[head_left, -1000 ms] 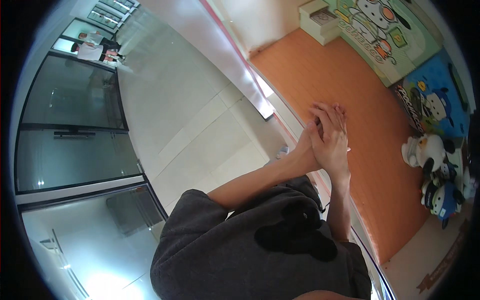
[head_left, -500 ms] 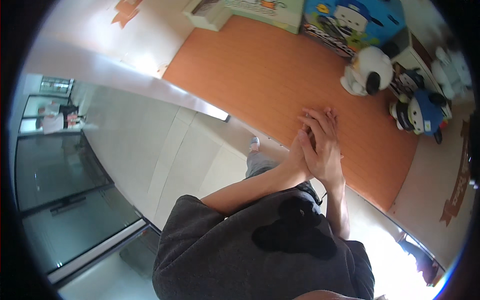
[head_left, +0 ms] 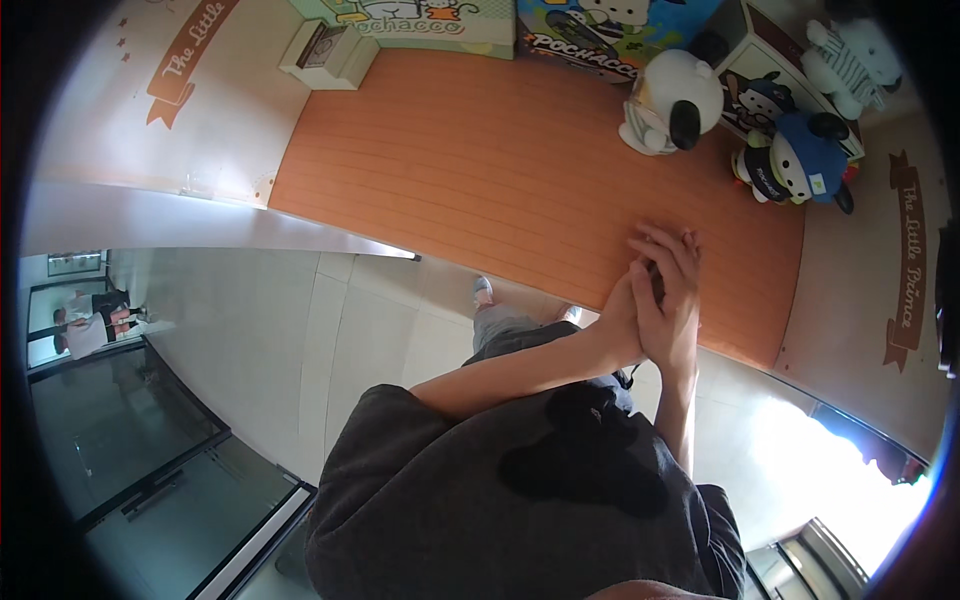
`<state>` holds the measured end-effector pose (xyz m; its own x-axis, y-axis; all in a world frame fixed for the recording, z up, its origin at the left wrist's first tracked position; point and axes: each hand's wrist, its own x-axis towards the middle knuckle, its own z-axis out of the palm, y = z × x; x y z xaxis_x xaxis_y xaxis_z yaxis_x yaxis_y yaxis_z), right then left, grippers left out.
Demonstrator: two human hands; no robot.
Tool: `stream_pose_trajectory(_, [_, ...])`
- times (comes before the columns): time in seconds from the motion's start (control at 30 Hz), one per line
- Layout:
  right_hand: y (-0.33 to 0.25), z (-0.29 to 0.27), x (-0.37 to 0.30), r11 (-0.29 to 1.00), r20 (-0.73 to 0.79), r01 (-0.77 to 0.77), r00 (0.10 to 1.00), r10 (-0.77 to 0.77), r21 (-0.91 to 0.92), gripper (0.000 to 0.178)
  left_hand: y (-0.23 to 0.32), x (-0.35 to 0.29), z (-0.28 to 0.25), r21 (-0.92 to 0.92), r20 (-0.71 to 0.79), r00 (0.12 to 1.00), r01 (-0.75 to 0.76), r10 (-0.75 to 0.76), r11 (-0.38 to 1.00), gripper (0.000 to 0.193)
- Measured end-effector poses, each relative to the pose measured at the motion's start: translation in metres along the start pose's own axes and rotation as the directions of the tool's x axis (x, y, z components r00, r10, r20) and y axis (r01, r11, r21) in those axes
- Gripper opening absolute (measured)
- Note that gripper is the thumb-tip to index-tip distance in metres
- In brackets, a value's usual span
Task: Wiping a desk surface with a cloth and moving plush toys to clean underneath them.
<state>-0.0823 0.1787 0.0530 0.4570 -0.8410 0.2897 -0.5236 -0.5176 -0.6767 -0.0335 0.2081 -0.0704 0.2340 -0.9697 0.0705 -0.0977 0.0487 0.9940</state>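
Observation:
Over the front edge of the orange-brown wooden desktop, my two hands are pressed together, one across the other. On top lies my right hand, open, its fingers stretched forward and slightly apart. My left hand comes in from the left beneath it. Most of its fingers are covered by the right hand; what shows of it looks extended and open. I see no object in either hand. Ahead of them stands a white dog figurine with black ears, and to the right a dog figurine in a blue cap.
Along the back stand a green picture box, a blue cartoon box and a small pale holder. A drawer box and a white plush toy are at the right. Side panels bound the desk; glass doors stand left.
The view has swung, so the desk and figurines appear shifted left and upward. My hands stay together, with their fingers slightly shifted against each other.

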Motion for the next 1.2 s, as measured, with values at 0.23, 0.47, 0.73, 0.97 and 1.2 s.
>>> stream_pose_trajectory(0.23, [-0.024,0.024,0.008,0.995,0.019,-0.072,0.997,0.071,0.067,0.022,0.007,-0.004,-0.027,0.134,-0.09,0.995,-0.019,0.031,0.991,0.085])
stream_pose_trajectory(0.47, [-0.062,0.075,0.025,0.993,0.034,-0.014,0.999,0.01,0.118,0.022,0.006,-0.001,-0.092,0.288,-0.188,0.98,-0.01,0.066,0.958,0.088])
stream_pose_trajectory(0.73, [-0.109,0.145,0.065,0.97,0.091,0.124,0.985,-0.146,0.211,0.02,-0.001,0.002,-0.193,0.5,-0.28,0.952,0.036,0.122,0.865,0.092])
stream_pose_trajectory(0.97, [-0.155,0.212,0.085,0.911,0.085,0.271,0.947,-0.311,0.312,0.018,-0.001,0.003,-0.286,0.636,-0.292,0.945,0.076,0.149,0.768,0.096])
stream_pose_trajectory(1.2, [-0.173,0.24,0.082,0.882,0.145,0.272,0.926,-0.349,0.386,0.018,0.002,-0.022,-0.322,0.723,-0.259,0.947,0.059,0.191,0.688,0.1])
